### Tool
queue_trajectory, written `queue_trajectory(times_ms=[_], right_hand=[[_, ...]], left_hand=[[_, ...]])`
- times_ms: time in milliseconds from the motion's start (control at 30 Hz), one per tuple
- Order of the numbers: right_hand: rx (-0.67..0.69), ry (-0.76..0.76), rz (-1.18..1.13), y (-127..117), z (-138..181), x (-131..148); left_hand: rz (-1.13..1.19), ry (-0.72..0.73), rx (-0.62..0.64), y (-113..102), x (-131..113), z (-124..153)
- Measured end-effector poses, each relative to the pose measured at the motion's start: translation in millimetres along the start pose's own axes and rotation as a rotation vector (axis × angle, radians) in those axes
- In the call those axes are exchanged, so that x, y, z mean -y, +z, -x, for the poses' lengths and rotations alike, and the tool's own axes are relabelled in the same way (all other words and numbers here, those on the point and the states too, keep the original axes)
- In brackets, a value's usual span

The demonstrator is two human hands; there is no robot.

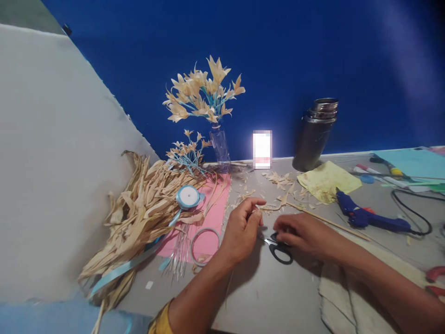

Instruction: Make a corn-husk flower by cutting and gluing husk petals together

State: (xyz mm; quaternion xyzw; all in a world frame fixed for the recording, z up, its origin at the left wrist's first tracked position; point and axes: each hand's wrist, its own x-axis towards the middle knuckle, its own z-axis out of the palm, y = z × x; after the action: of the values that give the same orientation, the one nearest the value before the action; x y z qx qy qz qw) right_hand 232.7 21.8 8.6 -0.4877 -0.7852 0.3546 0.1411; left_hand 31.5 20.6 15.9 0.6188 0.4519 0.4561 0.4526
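My left hand [244, 227] is closed in a pinch above the table, left of the scissors. A small pale piece shows at its fingertips, too small to name. My right hand [295, 232] has its fingers curled at the black handles of a pair of scissors [282, 255], which lie low at the tabletop with the blades toward my left hand. The upper handle loop is partly hidden by the fingers. Beyond the hands lies a thin wooden stick [327, 220] among dry husk scraps [278, 178].
At left are a dried corn husk pile [139, 208], ribbon roll [188, 195], tape ring [192, 253] and silver wires [181, 255]. Husk flowers [201, 88] stand in a plastic bottle [219, 146]. A flask [314, 137], yellow paper [330, 178] and blue glue gun [368, 215] are at right.
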Motion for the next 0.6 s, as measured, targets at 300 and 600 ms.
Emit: queue_trajectory(times_ms=[300,600], right_hand=[[-0.13,0.023,-0.416,-0.4,-0.2,8.1],[-0.404,0.127,-0.596,7.8,0.0,21.4]], left_hand=[[-0.072,0.047,0.103,11.9,-0.4,11.3],[0.529,-0.272,0.039,21.6,0.5,7.0]])
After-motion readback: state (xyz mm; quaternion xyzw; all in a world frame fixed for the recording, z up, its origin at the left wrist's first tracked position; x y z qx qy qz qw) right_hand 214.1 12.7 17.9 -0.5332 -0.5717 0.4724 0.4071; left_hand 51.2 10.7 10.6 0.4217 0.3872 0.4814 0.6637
